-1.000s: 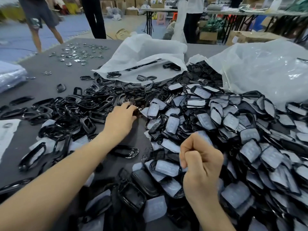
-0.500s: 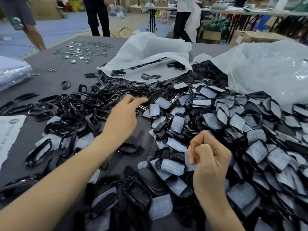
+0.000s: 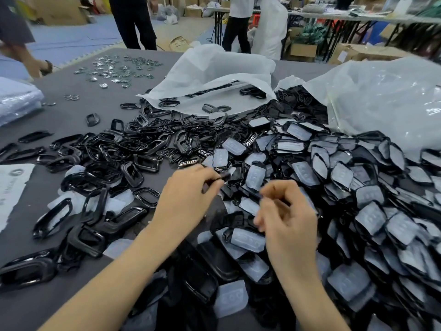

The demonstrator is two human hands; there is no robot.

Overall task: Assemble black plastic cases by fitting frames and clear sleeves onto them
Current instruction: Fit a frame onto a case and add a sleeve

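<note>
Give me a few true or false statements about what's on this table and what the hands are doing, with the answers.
1. The left hand pinches a small black part. True.
2. The right hand lies flat with straight fingers. False: its fingers are curled, above the pile of sleeved cases.
3. The silvery metal pieces lie beside the right hand. False: they lie at the far left of the table.
4. Black frames lie on the open white bag. True.
</note>
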